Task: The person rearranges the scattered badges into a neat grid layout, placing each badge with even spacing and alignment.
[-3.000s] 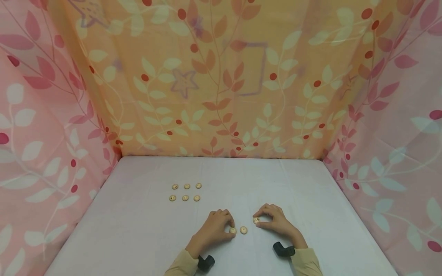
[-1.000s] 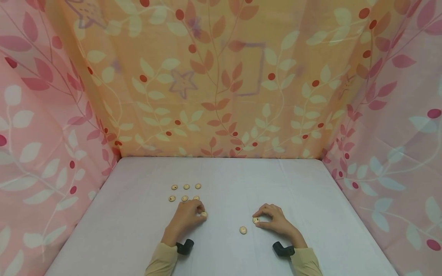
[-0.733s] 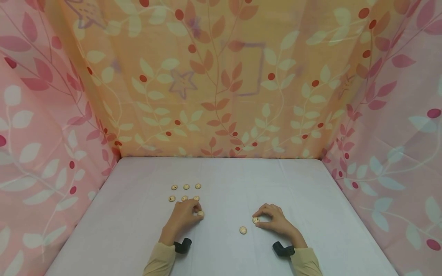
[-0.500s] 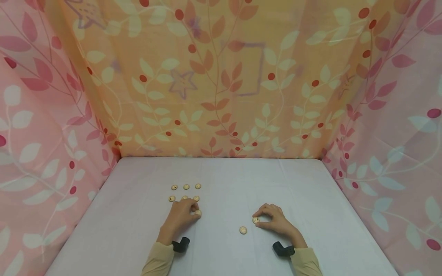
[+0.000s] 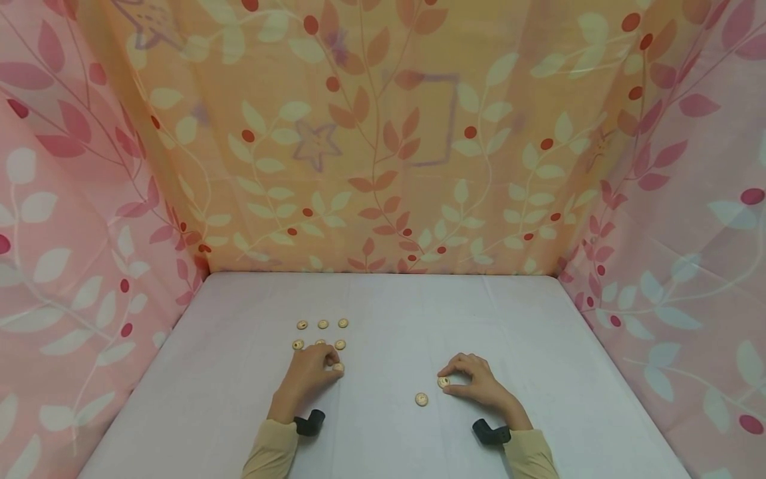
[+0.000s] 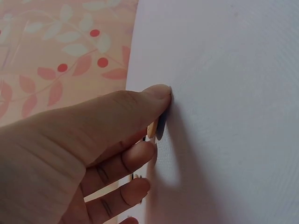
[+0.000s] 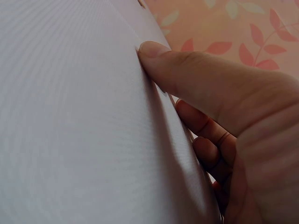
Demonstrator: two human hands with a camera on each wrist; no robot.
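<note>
My left hand (image 5: 308, 372) pinches a small round wooden disc (image 5: 338, 367) between thumb and fingers, just in front of two rows of similar discs. In the left wrist view the edge of this disc (image 6: 152, 129) shows below the thumb, close over the table. Further right, my right hand (image 5: 475, 382) pinches another pale, marked disc (image 5: 443, 382); in the right wrist view it is hidden behind the thumb. A loose disc (image 5: 421, 399) lies to the left of that hand. In the front row, the middle disc (image 5: 320, 342) is partly covered by the left hand's knuckles.
The back row of three discs (image 5: 323, 324) lies beyond the left hand, with the front row's right disc (image 5: 340, 344) near its fingers. A white-covered table (image 5: 503, 319) is bounded by floral curtains (image 5: 377, 199). Black wrist devices (image 5: 491, 432) sit at both cuffs.
My left hand has carried its disc from beside the loose disc leftward to the two rows, lately drifting slowly further left. The right hand has stayed in place with its disc.
</note>
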